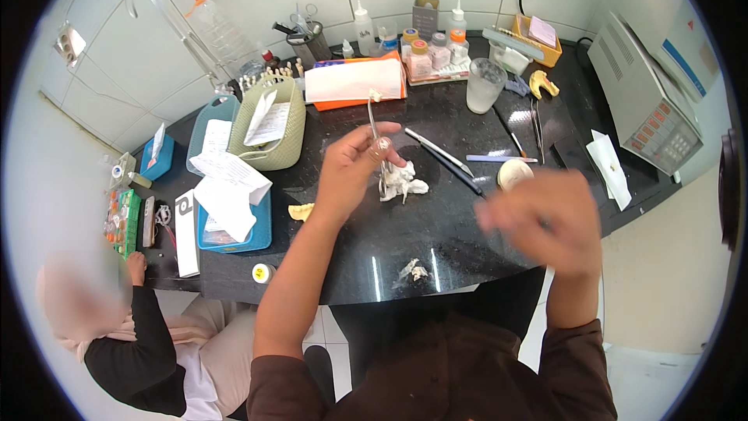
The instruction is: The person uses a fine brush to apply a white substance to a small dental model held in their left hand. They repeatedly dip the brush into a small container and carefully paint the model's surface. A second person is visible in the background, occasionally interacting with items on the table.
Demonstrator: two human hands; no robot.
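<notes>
Carefully now: my left hand (349, 170) pinches a slim metal tool (372, 117), with a small pale piece (375, 97) at its tip.

Taking the crumpled white wad (399, 184) as my mark, the tool stands by its left side, and the piece sits beyond it, away from me; my right hand (549, 222) is well to the wad's right, near the round pot (515, 174) (too blurred for me to tell whether it grips anything). To do this well, I'd hold the pinch light but firm and turn the tool slowly, since such a small piece could probably be knocked loose.
</notes>
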